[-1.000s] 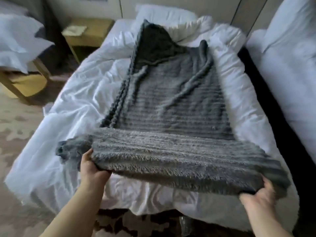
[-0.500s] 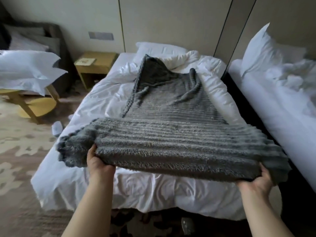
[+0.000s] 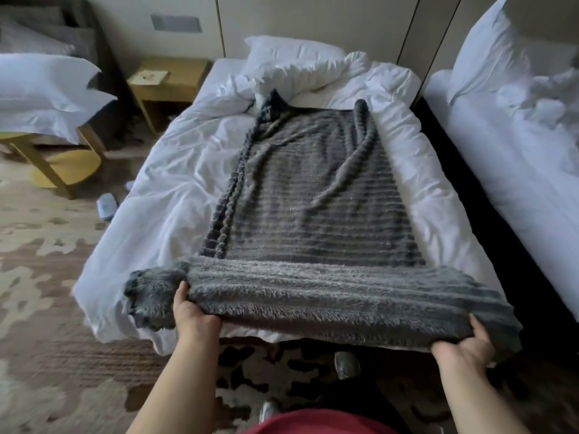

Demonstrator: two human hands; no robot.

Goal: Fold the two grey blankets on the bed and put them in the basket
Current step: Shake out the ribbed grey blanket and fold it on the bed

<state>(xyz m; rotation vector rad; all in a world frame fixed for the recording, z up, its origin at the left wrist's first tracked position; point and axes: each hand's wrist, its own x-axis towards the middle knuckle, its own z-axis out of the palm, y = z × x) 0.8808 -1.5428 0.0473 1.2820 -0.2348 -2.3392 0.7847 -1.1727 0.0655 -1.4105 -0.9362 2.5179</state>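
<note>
The left hand grips the near edge of the blanket, its fingers curled under the pile a little inside the left corner. The right hand clamps the same edge at the right corner. The hands are well apart, with the edge lifted off the bed and stretched between them.

The rest of the blanket lies lengthwise on the bed, running towards the pillow. Only this one grey blanket can be made out, and no basket is in view.

The step looks like a fold of the near end over to the far end. To do it well, both hands should rise level and hold the edge taut so that it lands square. The loose tuft hanging past the left hand will likely flop, so a grip nearer that corner would help. The far end is peaked and creased, so it should be smoothed flat before the corners are matched.
</note>
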